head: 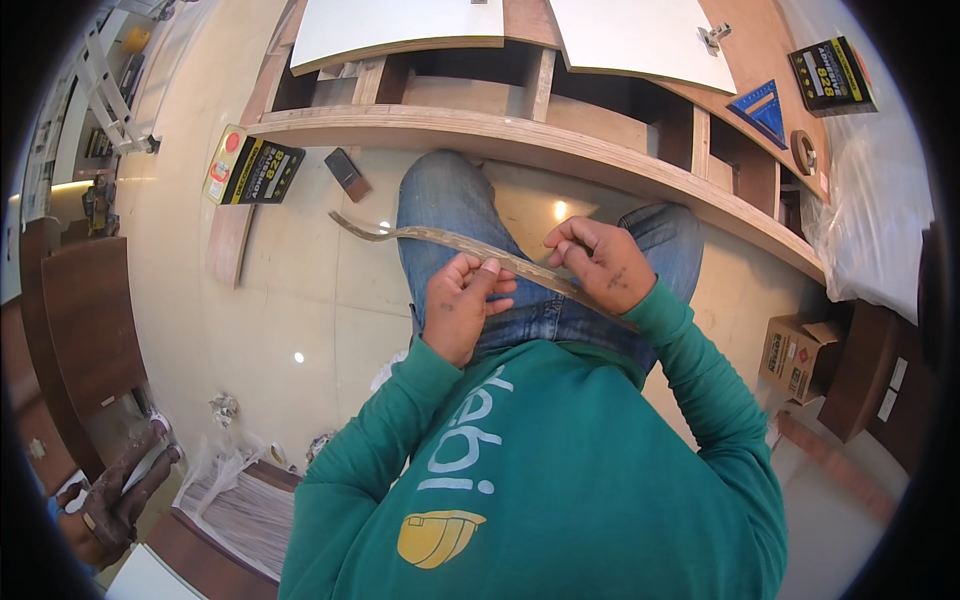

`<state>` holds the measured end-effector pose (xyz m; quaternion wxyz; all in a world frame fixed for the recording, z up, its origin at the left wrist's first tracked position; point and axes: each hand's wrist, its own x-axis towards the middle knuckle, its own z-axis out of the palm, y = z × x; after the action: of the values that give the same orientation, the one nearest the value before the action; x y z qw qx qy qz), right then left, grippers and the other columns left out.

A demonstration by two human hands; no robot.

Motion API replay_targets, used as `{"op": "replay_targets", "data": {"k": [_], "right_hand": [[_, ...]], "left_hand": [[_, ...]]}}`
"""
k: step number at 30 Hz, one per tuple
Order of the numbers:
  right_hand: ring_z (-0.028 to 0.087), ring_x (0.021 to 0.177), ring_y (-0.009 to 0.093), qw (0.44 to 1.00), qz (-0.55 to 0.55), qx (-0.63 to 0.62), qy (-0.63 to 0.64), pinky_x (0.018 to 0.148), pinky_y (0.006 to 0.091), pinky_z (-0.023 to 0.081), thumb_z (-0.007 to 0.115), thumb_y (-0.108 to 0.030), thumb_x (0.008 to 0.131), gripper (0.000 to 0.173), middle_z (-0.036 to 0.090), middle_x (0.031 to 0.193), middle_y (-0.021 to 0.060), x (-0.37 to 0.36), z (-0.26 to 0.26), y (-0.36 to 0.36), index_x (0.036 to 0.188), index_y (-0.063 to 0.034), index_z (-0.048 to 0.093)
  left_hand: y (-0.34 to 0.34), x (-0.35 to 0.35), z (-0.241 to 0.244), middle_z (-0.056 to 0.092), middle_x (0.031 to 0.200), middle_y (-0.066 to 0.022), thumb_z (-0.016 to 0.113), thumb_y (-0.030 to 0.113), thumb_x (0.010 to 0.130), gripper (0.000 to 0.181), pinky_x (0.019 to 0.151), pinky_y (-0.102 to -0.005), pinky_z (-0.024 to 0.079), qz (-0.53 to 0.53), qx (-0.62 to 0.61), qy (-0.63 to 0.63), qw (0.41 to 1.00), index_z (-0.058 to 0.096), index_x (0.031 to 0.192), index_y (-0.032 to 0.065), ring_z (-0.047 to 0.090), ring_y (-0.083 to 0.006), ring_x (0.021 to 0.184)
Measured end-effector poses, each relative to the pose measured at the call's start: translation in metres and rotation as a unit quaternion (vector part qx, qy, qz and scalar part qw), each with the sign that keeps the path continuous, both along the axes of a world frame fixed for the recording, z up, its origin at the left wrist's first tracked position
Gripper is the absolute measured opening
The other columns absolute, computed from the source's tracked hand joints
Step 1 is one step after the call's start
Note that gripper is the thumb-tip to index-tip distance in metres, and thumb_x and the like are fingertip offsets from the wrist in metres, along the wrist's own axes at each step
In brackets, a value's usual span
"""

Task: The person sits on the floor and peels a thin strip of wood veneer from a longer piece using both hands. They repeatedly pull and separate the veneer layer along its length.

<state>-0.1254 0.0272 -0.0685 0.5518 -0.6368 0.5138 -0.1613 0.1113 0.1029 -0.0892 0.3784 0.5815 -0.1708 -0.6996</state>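
A long, thin, flexible brown strip, its upper face patchy, lies slantwise above my lap and curls at its far left end. My left hand pinches the strip near its middle between thumb and fingers. Over the strip's right part is my right hand, thumb and forefinger close together; whether it grips anything between them cannot be told. The strip's right end runs beneath my right wrist. In front of my knees stands a plywood-edged cabinet frame with open compartments, and white panels rest on top.
Contact adhesive cans stand at the left and upper right. A blue set square and a tape roll lie on the wood. A small dark block and a cardboard box are on the floor. Another person is lower left.
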Motion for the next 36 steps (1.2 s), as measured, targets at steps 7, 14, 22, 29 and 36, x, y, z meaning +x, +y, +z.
{"op": "replay_targets", "data": {"k": [7, 14, 22, 29, 36], "right_hand": [[0.074, 0.093, 0.035, 0.96, 0.047, -0.272, 0.038, 0.08, 0.0442, 0.06, 0.083, -0.015, 0.091, 0.024, 0.073, 0.105, 0.0138, 0.0, 0.023, 0.022, 0.111, -0.0062, 0.072], [0.073, 0.092, 0.034, 0.946, 0.011, -0.319, 0.062, 0.077, 0.0429, 0.061, 0.083, -0.01, 0.09, 0.022, 0.07, 0.108, 0.0112, 0.001, 0.003, 0.051, 0.107, -0.0086, 0.07], [0.07, 0.094, 0.035, 0.949, 0.012, -0.311, 0.053, 0.079, 0.0447, 0.059, 0.078, -0.002, 0.089, 0.019, 0.068, 0.105, 0.0121, 0.009, -0.003, 0.052, 0.103, -0.0069, 0.067], [0.066, 0.1, 0.038, 0.934, 0.023, -0.351, 0.067, 0.083, 0.0464, 0.057, 0.076, 0.002, 0.088, 0.025, 0.066, 0.109, 0.0156, 0.008, -0.018, 0.055, 0.106, -0.0034, 0.06], [0.066, 0.11, 0.039, 0.929, 0.058, -0.366, 0.021, 0.094, 0.0451, 0.057, 0.076, 0.004, 0.088, 0.029, 0.067, 0.121, 0.0172, 0.001, -0.028, 0.052, 0.109, -0.0043, 0.059]], "left_hand": [[-0.007, 0.0, 0.005, 0.075, 0.112, -0.0076, 0.063, 0.029, 0.114, 0.023, 0.088, -0.0354, 0.064, 0.026, 0.002, -0.001, 1.0, 0.067, 0.117, 0.0066, 0.075, -0.0188, 0.104], [-0.011, -0.004, 0.009, 0.074, 0.11, -0.0056, 0.068, 0.03, 0.112, 0.023, 0.086, -0.0341, 0.064, 0.03, -0.004, 0.008, 0.999, 0.065, 0.118, 0.0078, 0.075, -0.017, 0.102], [-0.008, -0.01, 0.008, 0.074, 0.111, -0.0041, 0.075, 0.027, 0.108, 0.03, 0.084, -0.0323, 0.064, 0.03, 0.006, 0.044, 0.999, 0.064, 0.126, 0.0064, 0.074, -0.0147, 0.1], [-0.009, -0.014, 0.002, 0.073, 0.108, -0.0038, 0.075, 0.025, 0.108, 0.028, 0.081, -0.0303, 0.064, 0.034, 0.012, 0.032, 0.999, 0.064, 0.123, 0.0045, 0.073, -0.0135, 0.095], [-0.008, -0.014, -0.01, 0.072, 0.106, -0.0032, 0.075, 0.023, 0.108, 0.025, 0.079, -0.0296, 0.064, 0.038, -0.009, 0.016, 0.999, 0.065, 0.122, 0.0055, 0.073, -0.0125, 0.094]]}}
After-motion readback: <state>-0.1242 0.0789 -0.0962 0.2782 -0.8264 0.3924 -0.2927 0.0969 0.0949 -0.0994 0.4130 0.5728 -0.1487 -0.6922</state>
